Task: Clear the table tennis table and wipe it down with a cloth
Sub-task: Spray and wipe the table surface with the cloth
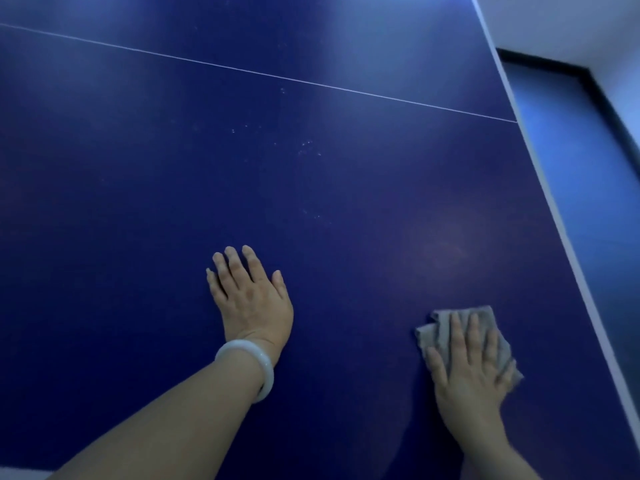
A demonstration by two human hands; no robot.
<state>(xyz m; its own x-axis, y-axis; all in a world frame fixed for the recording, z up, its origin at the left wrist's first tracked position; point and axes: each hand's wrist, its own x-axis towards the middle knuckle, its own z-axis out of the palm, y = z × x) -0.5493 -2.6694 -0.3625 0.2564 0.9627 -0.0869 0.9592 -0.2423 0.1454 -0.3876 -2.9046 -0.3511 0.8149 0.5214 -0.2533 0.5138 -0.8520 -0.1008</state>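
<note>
From the head view, the left hand [251, 296] lies flat on the blue desk [138, 185], fingers straight, holding nothing. The right hand [469, 368] presses a grey cloth [446, 322] onto the desk near its right edge, fingers spread straight. A pale bangle [258, 363] circles the left wrist.

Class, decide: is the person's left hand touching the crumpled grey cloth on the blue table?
Apart. The head view shows bare blue table between the left hand and the grey cloth.

No readable text, labels or numbers anywhere.
</note>
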